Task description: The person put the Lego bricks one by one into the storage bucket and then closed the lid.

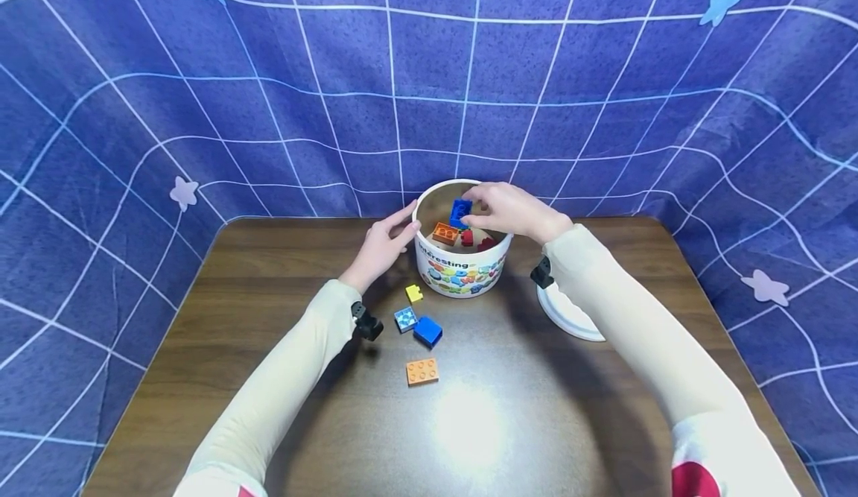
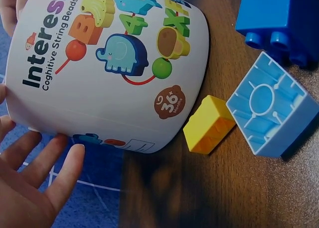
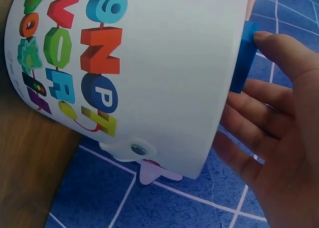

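A white round tub [image 1: 459,281] with colourful letter and animal prints stands near the table's back edge. My right hand [image 1: 512,210] pinches a blue building brick [image 1: 459,212] between thumb and fingers at the tub's mouth. In the right wrist view, part of that brick [image 3: 244,58] shows past the rim, the rest hidden behind the wall. My left hand [image 1: 380,247] rests against the tub's left side, its extended fingers touching the outer wall near the rim. Inside the tub lie an orange brick [image 1: 445,233] and red pieces [image 1: 467,238].
On the table in front of the tub lie a small yellow brick [image 1: 414,293], a light blue brick [image 1: 405,319], another blue brick [image 1: 427,331] and a light orange brick [image 1: 422,372]. A white lid [image 1: 566,311] lies partly under my right forearm. A blue gridded curtain [image 1: 429,72] surrounds the table.
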Action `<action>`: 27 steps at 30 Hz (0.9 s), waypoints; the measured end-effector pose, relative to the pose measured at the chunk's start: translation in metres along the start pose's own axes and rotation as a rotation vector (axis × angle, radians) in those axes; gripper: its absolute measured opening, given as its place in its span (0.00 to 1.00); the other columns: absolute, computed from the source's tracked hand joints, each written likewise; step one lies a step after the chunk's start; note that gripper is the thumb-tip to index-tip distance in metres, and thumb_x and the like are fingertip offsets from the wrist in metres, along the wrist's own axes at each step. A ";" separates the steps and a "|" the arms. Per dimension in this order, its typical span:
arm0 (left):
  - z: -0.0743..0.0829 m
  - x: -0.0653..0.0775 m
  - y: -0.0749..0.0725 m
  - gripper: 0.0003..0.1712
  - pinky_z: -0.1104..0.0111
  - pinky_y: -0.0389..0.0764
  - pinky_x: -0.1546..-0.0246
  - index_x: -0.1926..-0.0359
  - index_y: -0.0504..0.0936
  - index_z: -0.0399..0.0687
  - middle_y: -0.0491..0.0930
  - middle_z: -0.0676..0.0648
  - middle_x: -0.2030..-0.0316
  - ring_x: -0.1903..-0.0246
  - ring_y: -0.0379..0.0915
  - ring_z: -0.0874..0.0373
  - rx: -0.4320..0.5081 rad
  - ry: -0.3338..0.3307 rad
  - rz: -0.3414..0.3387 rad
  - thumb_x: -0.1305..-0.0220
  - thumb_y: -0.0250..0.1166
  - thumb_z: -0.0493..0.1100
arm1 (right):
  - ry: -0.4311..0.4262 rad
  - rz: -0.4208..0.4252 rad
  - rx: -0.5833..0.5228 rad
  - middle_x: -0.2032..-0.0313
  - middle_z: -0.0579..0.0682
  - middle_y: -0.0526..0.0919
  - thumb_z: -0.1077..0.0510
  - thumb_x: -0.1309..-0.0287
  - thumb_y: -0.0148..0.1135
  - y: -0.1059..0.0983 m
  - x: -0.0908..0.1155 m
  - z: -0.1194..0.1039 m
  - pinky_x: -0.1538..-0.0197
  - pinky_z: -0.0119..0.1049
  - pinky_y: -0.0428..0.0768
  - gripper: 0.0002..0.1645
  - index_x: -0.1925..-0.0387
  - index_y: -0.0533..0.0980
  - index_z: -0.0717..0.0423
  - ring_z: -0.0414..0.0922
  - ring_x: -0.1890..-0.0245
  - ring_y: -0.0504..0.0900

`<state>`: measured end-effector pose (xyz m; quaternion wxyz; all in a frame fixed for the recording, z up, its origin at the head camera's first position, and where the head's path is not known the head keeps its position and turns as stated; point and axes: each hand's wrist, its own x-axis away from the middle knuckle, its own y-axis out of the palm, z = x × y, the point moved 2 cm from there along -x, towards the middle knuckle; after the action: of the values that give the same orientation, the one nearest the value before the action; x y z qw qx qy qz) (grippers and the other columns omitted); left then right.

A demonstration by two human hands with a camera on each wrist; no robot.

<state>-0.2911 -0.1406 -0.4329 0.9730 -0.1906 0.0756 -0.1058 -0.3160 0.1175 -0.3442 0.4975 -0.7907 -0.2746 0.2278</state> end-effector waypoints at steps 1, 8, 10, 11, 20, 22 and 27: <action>0.000 0.000 0.000 0.31 0.45 0.85 0.49 0.22 0.67 0.60 0.70 0.44 0.26 0.38 0.79 0.46 -0.001 0.000 0.000 0.21 0.60 0.52 | 0.002 -0.003 -0.004 0.51 0.56 0.87 0.49 0.33 0.70 0.001 0.000 0.000 0.48 0.47 0.84 0.26 0.43 0.81 0.64 0.49 0.55 0.85; -0.003 -0.001 0.002 0.31 0.45 0.85 0.49 0.22 0.68 0.59 0.71 0.43 0.27 0.39 0.79 0.46 0.002 0.009 0.005 0.22 0.61 0.52 | 0.013 -0.030 -0.030 0.44 0.62 0.85 0.50 0.29 0.66 0.005 0.000 0.002 0.42 0.50 0.83 0.26 0.41 0.80 0.66 0.54 0.48 0.86; -0.003 -0.001 0.002 0.31 0.45 0.85 0.50 0.22 0.68 0.59 0.72 0.43 0.28 0.39 0.80 0.46 0.003 0.012 0.006 0.22 0.60 0.52 | -0.002 -0.027 -0.017 0.44 0.62 0.85 0.51 0.28 0.65 0.006 0.001 0.003 0.40 0.51 0.82 0.24 0.42 0.81 0.66 0.55 0.48 0.86; -0.003 -0.001 0.002 0.31 0.46 0.85 0.50 0.22 0.68 0.59 0.72 0.43 0.27 0.39 0.80 0.46 0.003 0.012 0.006 0.22 0.60 0.52 | -0.011 -0.022 -0.011 0.46 0.61 0.85 0.51 0.28 0.64 0.007 0.002 0.003 0.39 0.51 0.80 0.23 0.43 0.81 0.66 0.55 0.48 0.86; 0.000 -0.001 0.000 0.31 0.51 0.87 0.50 0.22 0.67 0.62 0.71 0.44 0.27 0.40 0.80 0.48 -0.020 -0.008 0.010 0.21 0.60 0.53 | -0.046 0.010 0.033 0.51 0.56 0.87 0.53 0.28 0.64 0.005 0.012 -0.001 0.37 0.51 0.78 0.18 0.47 0.84 0.62 0.52 0.49 0.84; -0.001 -0.001 0.000 0.31 0.51 0.87 0.50 0.22 0.67 0.63 0.71 0.44 0.27 0.40 0.80 0.48 -0.022 -0.010 0.009 0.21 0.60 0.54 | -0.053 0.012 0.040 0.51 0.57 0.87 0.54 0.28 0.64 0.005 0.016 -0.003 0.37 0.51 0.78 0.17 0.47 0.83 0.62 0.53 0.48 0.84; -0.001 -0.001 -0.001 0.31 0.51 0.86 0.50 0.22 0.67 0.63 0.70 0.44 0.26 0.40 0.80 0.48 -0.023 -0.016 0.002 0.21 0.60 0.54 | -0.063 0.010 0.045 0.50 0.56 0.86 0.53 0.27 0.61 0.005 0.029 -0.007 0.37 0.51 0.78 0.19 0.45 0.82 0.61 0.53 0.47 0.84</action>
<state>-0.2924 -0.1413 -0.4337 0.9714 -0.2027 0.0690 -0.1025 -0.2890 0.1299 -0.3488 0.5053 -0.7730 -0.2811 0.2610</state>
